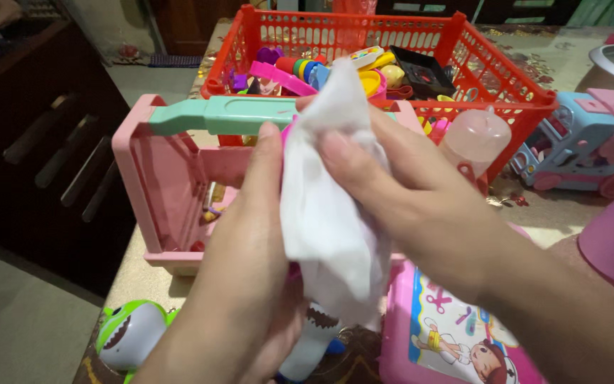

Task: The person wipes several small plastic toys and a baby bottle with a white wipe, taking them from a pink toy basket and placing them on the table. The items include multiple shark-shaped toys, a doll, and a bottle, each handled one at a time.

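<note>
Fingers of both my hands are pinched onto a white wipe (325, 213), nothing loose: my left hand (239, 284) comes up from the near side with thumb and fingers closed on the cloth's left edge, and my right hand (406, 192) reaches in from the right with fingertips pressed on its upper part. Something pink shows just behind the cloth between my hands; can't tell what it is, mostly hidden.

Wipe sits mid-scene, held up in front of a pink toy basket (158, 185) with a mint green handle (229, 114). Beyond that, far side, a red plastic crate (506, 78) full of mixed colourful toy pieces. Far right: a pastel toy vehicle (591, 142). Near right: a pink case with a cartoon picture (449, 334). Near left: a green shark toy (129, 331). A clear round plastic piece (474, 139) leans against the crate.

Progress, my read: wiping is mid-way on whatever I hold; the cloth looks bunched and in use. Many toys lie around, and whether they are cleaned already I can't tell from this view.
</note>
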